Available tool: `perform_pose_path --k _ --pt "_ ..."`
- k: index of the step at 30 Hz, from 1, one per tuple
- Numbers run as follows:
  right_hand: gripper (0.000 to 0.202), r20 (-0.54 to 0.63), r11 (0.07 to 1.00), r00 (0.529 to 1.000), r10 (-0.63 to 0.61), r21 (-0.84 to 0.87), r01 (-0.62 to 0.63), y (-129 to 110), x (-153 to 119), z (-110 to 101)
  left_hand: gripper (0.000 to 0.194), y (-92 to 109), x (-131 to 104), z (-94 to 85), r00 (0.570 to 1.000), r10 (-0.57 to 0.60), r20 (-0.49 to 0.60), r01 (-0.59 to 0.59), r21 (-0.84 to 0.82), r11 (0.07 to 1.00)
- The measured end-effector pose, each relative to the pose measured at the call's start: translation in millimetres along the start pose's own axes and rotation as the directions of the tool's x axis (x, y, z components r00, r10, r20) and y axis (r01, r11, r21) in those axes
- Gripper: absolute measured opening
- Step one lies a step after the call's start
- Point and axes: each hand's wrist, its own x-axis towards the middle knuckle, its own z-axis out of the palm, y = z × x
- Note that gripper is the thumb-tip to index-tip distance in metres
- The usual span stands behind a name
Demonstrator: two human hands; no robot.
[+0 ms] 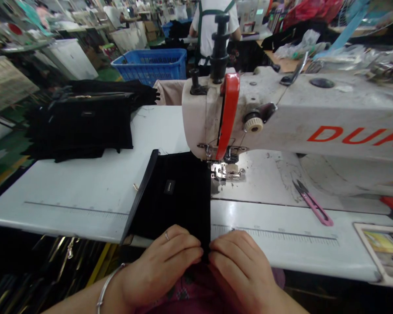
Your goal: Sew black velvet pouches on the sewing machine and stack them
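Note:
A black fabric pouch piece [183, 196] with a small label and a dark zipper edge on its left lies on the white table. Its far right corner reaches the presser foot [227, 171] of the sewing machine [281, 109]. At the table's front edge my left hand [167, 261], wearing a ring and a bracelet, pinches the near end of the cloth. Close beside it on the right, my right hand [240, 264] pinches the same near edge. The fingertips of both hands almost meet, and the cloth between them is partly hidden.
A stack of black pouches [88, 117] lies at the table's left. Pink thread snips [314, 205] rest right of the needle. Beyond the table stand a blue basket [150, 63] and a person in an apron [212, 26]. Zippered pieces [52, 266] hang below left.

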Motion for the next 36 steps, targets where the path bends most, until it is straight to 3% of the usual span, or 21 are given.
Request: perform_pose_path --k 6,11,18,22,25,28,36 --pt "0.012 -0.003 0.999 0.999 -0.042 -0.018 0.042 -0.5 4.6 -9.0 0.018 7.2 4.2 -2.4 0.992 -0.001 -0.125 0.001 0.005 1.0" --pt "0.016 0.011 0.993 0.994 -0.104 -0.058 0.105 0.1 6.6 -11.5 0.021 7.0 1.0 -1.0 0.996 0.063 -0.065 -0.06 0.042 0.997" --pt "0.018 0.012 0.987 0.993 -0.121 -0.109 0.122 1.1 6.9 -5.7 0.011 6.2 2.9 5.3 0.999 0.036 -0.01 -0.035 0.115 0.993" --pt "0.027 -0.057 0.989 0.996 -0.065 -0.138 0.056 2.2 8.7 -3.1 0.02 4.9 3.9 2.2 0.993 0.119 0.006 -0.118 0.165 0.979" --pt "0.025 -0.031 0.974 0.995 -0.098 -0.21 0.09 3.7 13.9 -6.0 0.022 1.7 5.3 -1.1 0.986 0.164 0.018 -0.165 0.138 0.976" --pt "0.022 -0.024 0.955 0.986 -0.165 -0.253 0.154 5.5 18.0 -7.9 0.021 -2.6 8.2 -4.3 0.989 0.141 0.05 -0.145 0.076 0.987" --pt "0.018 0.042 0.967 0.996 -0.079 -0.239 0.087 14.7 16.8 -3.5 0.025 -15.7 22.3 -16.0 0.997 0.027 0.067 -0.028 0.028 0.999"
